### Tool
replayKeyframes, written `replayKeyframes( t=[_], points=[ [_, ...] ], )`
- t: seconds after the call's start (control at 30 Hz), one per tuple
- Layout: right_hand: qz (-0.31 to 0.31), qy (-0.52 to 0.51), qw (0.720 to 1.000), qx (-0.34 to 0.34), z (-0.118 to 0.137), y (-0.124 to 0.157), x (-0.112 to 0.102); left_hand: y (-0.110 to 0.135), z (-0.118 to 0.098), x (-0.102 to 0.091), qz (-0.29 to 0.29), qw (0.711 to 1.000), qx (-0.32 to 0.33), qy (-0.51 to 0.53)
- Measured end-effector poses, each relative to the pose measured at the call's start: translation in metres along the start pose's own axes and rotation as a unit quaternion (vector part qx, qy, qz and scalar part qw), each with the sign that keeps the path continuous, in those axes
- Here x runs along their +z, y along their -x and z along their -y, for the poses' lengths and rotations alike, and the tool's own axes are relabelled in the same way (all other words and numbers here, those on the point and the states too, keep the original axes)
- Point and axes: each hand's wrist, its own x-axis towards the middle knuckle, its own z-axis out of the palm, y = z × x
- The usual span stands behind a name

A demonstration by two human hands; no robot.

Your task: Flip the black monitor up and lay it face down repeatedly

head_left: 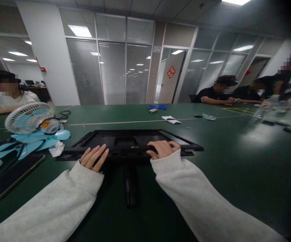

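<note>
A black LG monitor (125, 143) lies on the green table, its lower bezel with the logo toward me. A black stand neck (130, 188) sticks out from under it in my direction. My left hand (94, 158) rests on the left part of the near bezel edge, fingers stretched out and slightly spread. On the right part of that edge, the fingers of my right hand (162, 149) are bent over the bezel and the thumb is tucked at the near side. What lies beneath the right fingers is hidden.
To the left lie a white fan (24, 117), light-blue fan blades (29, 144), crumpled tissue (57, 149) and a dark phone-like slab (11, 178). Farther back are blue-and-white gloves (157, 107), paper pieces (171, 119) and a pale-green packet (208, 117). Several people sit around the table.
</note>
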Motion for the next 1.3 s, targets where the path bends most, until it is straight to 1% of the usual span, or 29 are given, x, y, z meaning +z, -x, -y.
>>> replayKeyframes(
  t=[0.13, 0.27, 0.5, 0.73, 0.93, 1.1, 1.3],
  points=[
    [0.003, 0.027, 1.000, -0.001, 0.004, 0.000, -0.001, -0.001, 0.001, -0.006, -0.001, 1.000, 0.004, -0.001],
    [0.003, 0.036, 0.999, 0.009, 0.008, 0.002, -0.001, 0.001, 0.003, -0.010, 0.012, 1.000, 0.008, -0.001],
    [0.001, 0.049, 0.999, -0.001, 0.006, 0.000, -0.003, 0.001, 0.006, -0.008, 0.014, 1.000, 0.016, -0.004],
    [-0.026, 0.038, 0.999, -0.012, 0.001, -0.006, 0.000, -0.005, 0.010, -0.004, -0.002, 1.000, 0.020, -0.001],
    [-0.046, 0.014, 0.999, -0.004, 0.002, -0.002, 0.004, -0.004, 0.007, -0.009, 0.006, 1.000, 0.013, -0.005],
    [-0.049, 0.005, 0.999, 0.016, 0.007, 0.001, 0.003, -0.002, 0.005, -0.014, 0.008, 1.000, 0.023, -0.007],
    [-0.048, -0.005, 0.999, 0.017, 0.010, 0.002, 0.000, 0.000, 0.006, -0.015, 0.006, 1.000, 0.025, -0.009]
  ],
)
